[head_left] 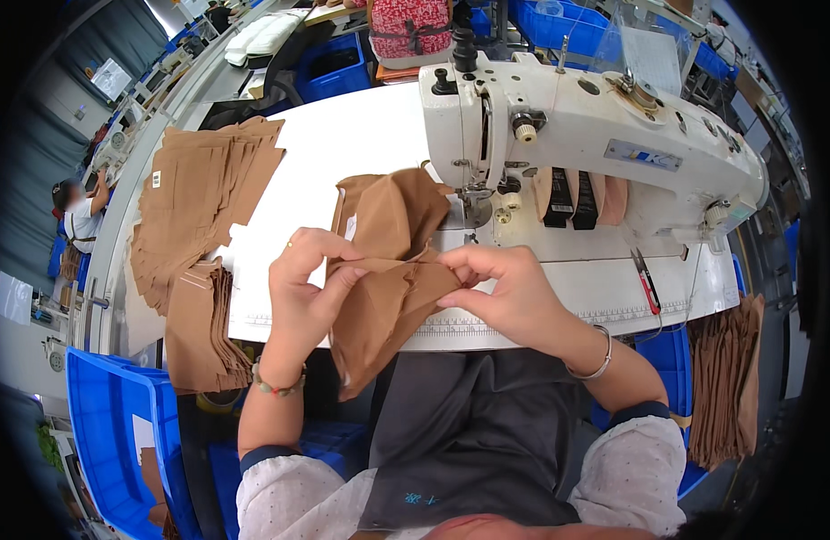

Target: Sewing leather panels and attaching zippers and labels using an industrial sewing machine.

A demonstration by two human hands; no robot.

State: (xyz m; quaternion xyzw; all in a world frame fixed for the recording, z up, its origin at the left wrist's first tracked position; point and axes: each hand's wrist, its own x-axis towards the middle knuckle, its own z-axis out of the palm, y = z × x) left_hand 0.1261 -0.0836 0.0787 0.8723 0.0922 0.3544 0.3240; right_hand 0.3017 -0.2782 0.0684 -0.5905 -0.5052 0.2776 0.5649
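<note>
At the near edge of the white table (343, 153), both hands pinch a folded brown cloth piece (388, 261): the left hand (307, 288) grips its left side, the right hand (509, 288) its right fold. The cloth hangs over the edge, just before the sewing machine (595, 135). A stack of brown pieces (199, 198) lies along the left edge

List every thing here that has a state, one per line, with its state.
Brown fabric piece: folded, pinched by both hands.
Left hand: gripping the fabric.
Right hand: gripping the fabric.
Sewing machine: nothing under the needle.
Stack of brown pieces: fanned out on the table.
</note>
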